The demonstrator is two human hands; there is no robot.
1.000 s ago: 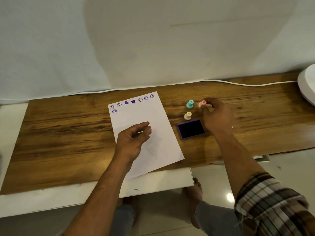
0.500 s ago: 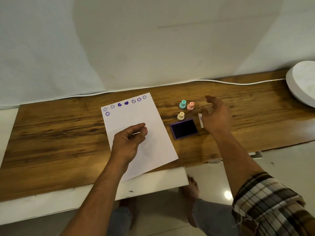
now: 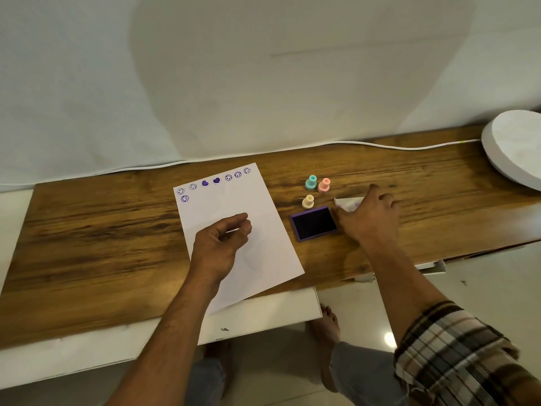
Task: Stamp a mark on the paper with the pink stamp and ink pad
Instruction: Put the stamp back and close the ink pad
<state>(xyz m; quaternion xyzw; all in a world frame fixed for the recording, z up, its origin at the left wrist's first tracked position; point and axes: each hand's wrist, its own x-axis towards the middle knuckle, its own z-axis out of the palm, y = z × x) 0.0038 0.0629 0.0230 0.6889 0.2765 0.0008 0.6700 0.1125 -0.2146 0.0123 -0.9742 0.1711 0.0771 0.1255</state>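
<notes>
The pink stamp (image 3: 324, 185) stands upright on the wooden table (image 3: 117, 230), just beside a teal stamp (image 3: 311, 182) and near a cream stamp (image 3: 308, 201), with the open purple ink pad (image 3: 314, 223) in front of them. The right hand (image 3: 370, 216) rests just right of the ink pad, its fingers closed on a small white piece (image 3: 348, 202), apart from the pink stamp. The left hand (image 3: 219, 244) lies on the paper (image 3: 263, 230) with fingers loosely curled and holding nothing; purple marks (image 3: 216, 180) run along the paper's far edge.
</notes>
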